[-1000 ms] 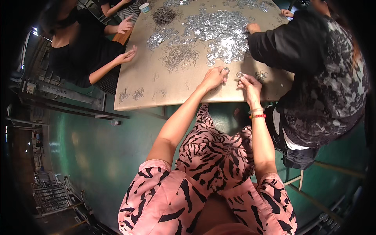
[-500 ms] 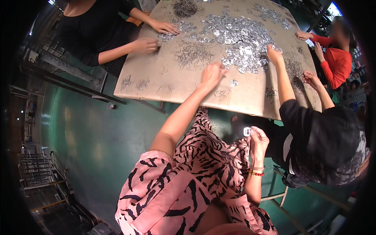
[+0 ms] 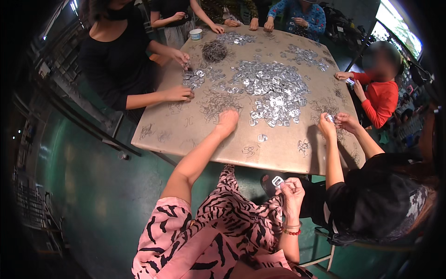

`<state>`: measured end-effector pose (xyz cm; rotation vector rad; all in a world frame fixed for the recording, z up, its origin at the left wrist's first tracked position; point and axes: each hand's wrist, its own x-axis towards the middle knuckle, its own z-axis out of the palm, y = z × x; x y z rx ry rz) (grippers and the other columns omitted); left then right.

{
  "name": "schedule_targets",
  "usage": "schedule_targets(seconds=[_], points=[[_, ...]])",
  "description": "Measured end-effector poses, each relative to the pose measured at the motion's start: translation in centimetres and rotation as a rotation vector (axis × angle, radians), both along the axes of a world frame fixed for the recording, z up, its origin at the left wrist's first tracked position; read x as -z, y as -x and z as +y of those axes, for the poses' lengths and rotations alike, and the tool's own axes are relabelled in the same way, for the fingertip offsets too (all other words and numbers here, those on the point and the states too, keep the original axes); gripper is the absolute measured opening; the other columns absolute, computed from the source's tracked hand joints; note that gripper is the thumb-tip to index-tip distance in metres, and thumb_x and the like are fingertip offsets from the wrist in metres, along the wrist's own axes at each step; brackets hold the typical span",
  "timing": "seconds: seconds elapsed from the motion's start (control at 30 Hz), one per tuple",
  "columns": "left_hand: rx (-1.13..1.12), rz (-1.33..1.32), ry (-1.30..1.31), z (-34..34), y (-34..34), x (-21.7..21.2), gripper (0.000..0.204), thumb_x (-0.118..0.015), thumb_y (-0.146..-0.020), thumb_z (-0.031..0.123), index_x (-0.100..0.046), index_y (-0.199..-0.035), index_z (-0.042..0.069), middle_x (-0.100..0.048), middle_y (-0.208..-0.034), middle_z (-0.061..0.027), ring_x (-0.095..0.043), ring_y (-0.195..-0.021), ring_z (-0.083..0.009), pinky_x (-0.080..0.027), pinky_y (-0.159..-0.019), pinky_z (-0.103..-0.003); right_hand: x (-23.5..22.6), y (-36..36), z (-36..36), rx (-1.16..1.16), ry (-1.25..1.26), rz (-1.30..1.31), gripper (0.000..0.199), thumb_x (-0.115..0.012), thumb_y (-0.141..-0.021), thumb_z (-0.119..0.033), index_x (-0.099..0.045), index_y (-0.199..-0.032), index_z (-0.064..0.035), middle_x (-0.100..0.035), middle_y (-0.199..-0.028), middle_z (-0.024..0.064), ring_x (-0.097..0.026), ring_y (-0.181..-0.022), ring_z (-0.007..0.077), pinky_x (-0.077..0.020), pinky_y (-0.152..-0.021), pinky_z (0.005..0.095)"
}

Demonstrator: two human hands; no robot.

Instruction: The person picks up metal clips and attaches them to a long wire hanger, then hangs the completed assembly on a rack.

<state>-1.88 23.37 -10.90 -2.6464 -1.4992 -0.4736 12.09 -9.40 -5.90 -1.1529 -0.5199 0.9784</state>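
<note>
My left hand is at the near edge of a spread of thin bent wire pieces on the table. Its fingers are curled down, and whatever they hold is hidden. In front of my lap, below the table edge, my right hand pinches a flat silvery metal buckle with a slot opening. A big heap of similar buckles covers the table's middle, right of my left hand. One loose buckle lies between the heap and the near edge, close to a few bent wires.
Several people work around the table. On my right, a person's hands hold a buckle. Another person's hand rests at the left. A tangled wire heap and a small tub stand farther back.
My left hand has moved left, from beside the buckle heap to the wire pieces. My right hand still holds its buckle, now turned. The view has tilted up, showing more people.
</note>
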Motion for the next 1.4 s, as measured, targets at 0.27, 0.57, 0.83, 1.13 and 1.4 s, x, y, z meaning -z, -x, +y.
schedule_targets(seconds=[0.27, 0.57, 0.83, 1.13, 1.4], points=[[0.090, 0.163, 0.013, 4.3, 4.4, -4.0, 0.013, -0.055, -0.072, -0.003, -0.066, -0.077, -0.004, -0.064, -0.076, -0.0249, -0.066, -0.074, -0.0348, -0.054, -0.068, -0.042, 0.1, 0.3, -1.2, 0.033, 0.100, 0.009, 0.018, -0.061, -0.080, 0.006, -0.057, -0.096, 0.0017, -0.065, -0.078, 0.0103, -0.061, -0.061, 0.0122, -0.0468, -0.048, 0.0207], [0.572, -0.790, 0.929, -17.6, 0.0, -8.6, 0.010, -0.063, -0.085, 0.009, -0.063, -0.088, -0.001, -0.063, -0.093, -0.0060, -0.060, -0.081, -0.0114, -0.048, -0.074, -0.024, -0.5, 1.5, 1.0, 0.137, 0.109, -0.077, 0.019, -0.063, -0.081, 0.005, -0.060, -0.099, 0.0061, -0.065, -0.085, 0.0107, -0.064, -0.070, 0.0139, -0.0525, -0.065, 0.0233], [0.660, -0.797, 0.534, -21.6, -1.4, -6.2, 0.011, -0.066, -0.078, 0.007, -0.063, -0.085, 0.000, -0.059, -0.102, -0.0126, -0.057, -0.097, -0.0237, -0.044, -0.084, -0.031, -0.7, 1.8, 1.2, 0.162, 0.019, -0.145, 0.015, -0.061, -0.080, 0.008, -0.060, -0.095, 0.0063, -0.064, -0.085, 0.0112, -0.063, -0.072, 0.0145, -0.0527, -0.066, 0.0240], [0.414, -0.796, 0.771, -20.7, 1.5, -7.7, 0.009, -0.057, -0.086, 0.002, -0.061, -0.094, 0.000, -0.068, -0.088, -0.0082, -0.064, -0.082, -0.0128, -0.050, -0.073, -0.026, -2.5, 0.0, 3.5, -0.137, 0.037, -0.338, 0.018, -0.061, -0.084, -0.001, -0.065, -0.101, 0.0045, -0.062, -0.084, 0.0056, -0.059, -0.068, 0.0081, -0.0499, -0.061, 0.0196], [0.423, -0.832, 0.773, -21.1, 3.0, -8.0, 0.008, -0.054, -0.088, 0.002, -0.059, -0.094, -0.002, -0.067, -0.088, -0.0099, -0.062, -0.084, -0.0138, -0.048, -0.077, -0.026, 6.7, -5.0, 17.5, -0.068, 0.125, -1.058, 0.031, -0.060, -0.083, -0.013, -0.061, -0.111, -0.0006, -0.055, -0.103, 0.0266, -0.056, -0.096, 0.0355, -0.0443, -0.087, 0.0387]])
